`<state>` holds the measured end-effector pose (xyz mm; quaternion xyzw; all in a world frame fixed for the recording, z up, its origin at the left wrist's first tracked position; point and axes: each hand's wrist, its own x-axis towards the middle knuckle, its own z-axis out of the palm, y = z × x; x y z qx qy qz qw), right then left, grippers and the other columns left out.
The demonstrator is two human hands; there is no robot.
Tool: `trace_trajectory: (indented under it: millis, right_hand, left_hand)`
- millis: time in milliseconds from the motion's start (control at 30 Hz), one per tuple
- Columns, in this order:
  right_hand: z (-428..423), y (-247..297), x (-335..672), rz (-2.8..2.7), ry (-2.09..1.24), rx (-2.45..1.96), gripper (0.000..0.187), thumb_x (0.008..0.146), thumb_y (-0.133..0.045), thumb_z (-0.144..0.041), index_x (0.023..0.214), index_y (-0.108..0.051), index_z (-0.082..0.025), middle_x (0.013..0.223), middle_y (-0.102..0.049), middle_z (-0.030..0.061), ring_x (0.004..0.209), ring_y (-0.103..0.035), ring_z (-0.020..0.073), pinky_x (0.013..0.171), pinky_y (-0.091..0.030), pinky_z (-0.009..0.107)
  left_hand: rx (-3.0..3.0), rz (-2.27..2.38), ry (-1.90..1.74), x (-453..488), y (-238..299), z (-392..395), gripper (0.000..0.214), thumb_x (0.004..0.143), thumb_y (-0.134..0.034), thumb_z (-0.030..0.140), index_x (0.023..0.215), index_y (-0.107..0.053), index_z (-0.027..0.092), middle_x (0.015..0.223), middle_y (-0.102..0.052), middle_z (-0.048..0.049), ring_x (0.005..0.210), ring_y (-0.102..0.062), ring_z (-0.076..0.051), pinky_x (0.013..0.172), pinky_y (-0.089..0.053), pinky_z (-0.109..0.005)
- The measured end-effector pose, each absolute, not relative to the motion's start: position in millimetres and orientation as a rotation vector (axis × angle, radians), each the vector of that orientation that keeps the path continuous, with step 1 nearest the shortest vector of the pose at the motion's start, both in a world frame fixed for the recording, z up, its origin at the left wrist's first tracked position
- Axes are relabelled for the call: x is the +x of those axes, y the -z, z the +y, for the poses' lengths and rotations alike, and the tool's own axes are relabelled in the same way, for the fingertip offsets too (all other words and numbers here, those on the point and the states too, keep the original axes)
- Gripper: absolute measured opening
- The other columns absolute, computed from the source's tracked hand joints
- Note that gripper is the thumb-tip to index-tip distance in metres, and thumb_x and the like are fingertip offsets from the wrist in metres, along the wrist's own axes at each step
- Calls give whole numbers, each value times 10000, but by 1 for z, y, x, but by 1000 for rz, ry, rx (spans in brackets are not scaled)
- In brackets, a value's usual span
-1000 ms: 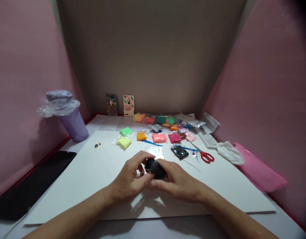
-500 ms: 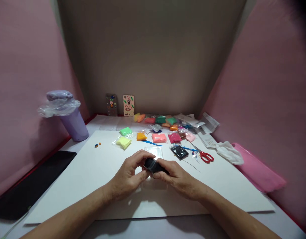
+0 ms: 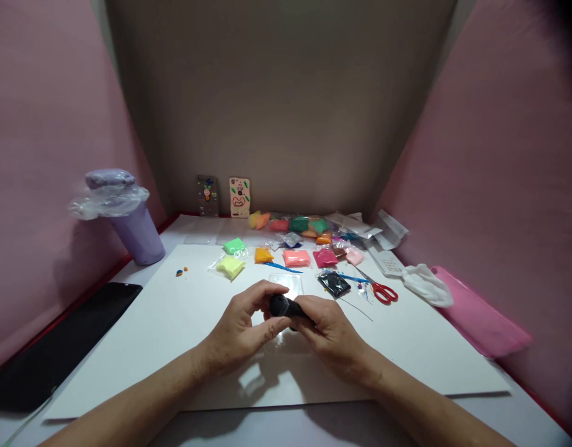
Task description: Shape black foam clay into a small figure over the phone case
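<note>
Both my hands meet over the middle of the white board [image 3: 165, 335] and grip one lump of black clay [image 3: 282, 306]. My left hand [image 3: 242, 332] pinches its left end with thumb and fingers. My right hand [image 3: 330, 335] wraps over its right end and hides that part. Just behind the lump lies a clear plastic phone case [image 3: 293, 282], flat on the board.
Small bags of coloured clay [image 3: 295, 256] lie in rows at the back, with a black clay bag [image 3: 334, 284], red-handled scissors [image 3: 383, 292] and a blue tool [image 3: 283, 267]. A lilac cup [image 3: 137, 233] stands left, a black tablet [image 3: 58, 347] front left, a pink sheet [image 3: 481, 320] right.
The black lump has been squeezed narrower between my hands and turned a little. My hands have shifted slightly up and left. Nothing else on the board has moved.
</note>
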<state>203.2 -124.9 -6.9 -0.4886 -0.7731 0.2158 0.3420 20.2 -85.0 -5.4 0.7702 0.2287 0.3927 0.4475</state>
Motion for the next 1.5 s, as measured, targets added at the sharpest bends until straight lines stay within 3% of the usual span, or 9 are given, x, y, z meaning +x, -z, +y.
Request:
trace_trajectory:
  millis: [133, 333, 467, 633, 833, 1067, 1300, 1400, 1500]
  right_hand:
    - [-125, 2, 205, -1967, -829, -1211, 152, 864, -531, -305, 807, -579, -172, 812, -584, 27, 750, -512, 165, 681, -405, 274]
    - [-123, 1, 210, -1621, -1562, -855, 442, 943, -350, -478, 930, -635, -140, 921, -629, 73, 859, -564, 166, 804, -417, 304]
    - [-124, 2, 209, -1476, -1747, -762, 386, 914, -443, -466, 916, -654, -143, 913, -624, 73, 855, -554, 157, 793, -405, 283]
    - [-124, 5, 207, -1336, -1871, -678, 345, 880, -522, -438, 986, -630, -128, 910, -615, 88, 866, -564, 176, 800, -389, 293]
    - [-120, 11, 205, -1354, -1677, -677, 256, 902, -508, -361, 943, -615, -131, 800, -580, 48, 759, -523, 146, 744, -363, 285]
    - [-116, 14, 206, -1462, -1441, -823, 243, 912, -490, -352, 860, -608, -146, 695, -559, 15, 659, -463, 125, 638, -326, 262]
    - [-121, 8, 202, -1688, -1189, -1071, 272, 931, -433, -354, 778, -550, -163, 731, -541, -2, 687, -477, 121, 642, -372, 252]
    - [-124, 5, 202, -1769, -985, -1201, 102, 857, -551, -289, 854, -529, -190, 777, -552, -18, 719, -483, 132, 644, -381, 254]
    - [-124, 7, 203, -1865, -746, -1303, 234, 761, -642, -223, 954, -511, -205, 837, -592, -10, 738, -514, 152, 641, -386, 264]
  left_hand:
    - [1819, 544, -1003, 21, 6, -85, 405, 829, -598, 199, 1213, -474, 226, 988, -537, -38, 900, -539, -163, 778, -450, -288]
    - [1683, 433, -978, 19, 7, -83, 416, 852, -568, 162, 1237, -458, 275, 964, -507, -18, 882, -516, -139, 767, -459, -253]
    - [1673, 419, -960, 17, 9, -84, 398, 851, -572, 162, 1222, -479, 268, 980, -508, -27, 896, -521, -151, 777, -465, -259]
    - [1643, 379, -927, 17, 7, -87, 374, 878, -536, 176, 1234, -457, 262, 924, -530, -11, 679, -568, -101, 741, -478, -290]
    - [1691, 444, -971, 18, 7, -84, 382, 846, -588, 189, 1213, -484, 220, 1024, -554, -62, 921, -564, -191, 837, -438, -335]
    - [1711, 488, -987, 18, 5, -84, 411, 787, -668, 242, 1168, -522, 193, 950, -580, -53, 842, -561, -180, 758, -443, -316]
    - [1624, 607, -940, 17, 5, -82, 306, 808, -639, 276, 1086, -566, 171, 989, -615, -69, 921, -577, -204, 855, -441, -360]
    - [1591, 673, -962, 18, 5, -82, 274, 787, -660, 276, 1025, -585, 164, 945, -623, -52, 876, -573, -181, 811, -448, -321]
    - [1544, 740, -951, 21, 3, -82, 243, 772, -671, 291, 956, -586, 157, 822, -613, -15, 707, -542, -124, 662, -441, -256]
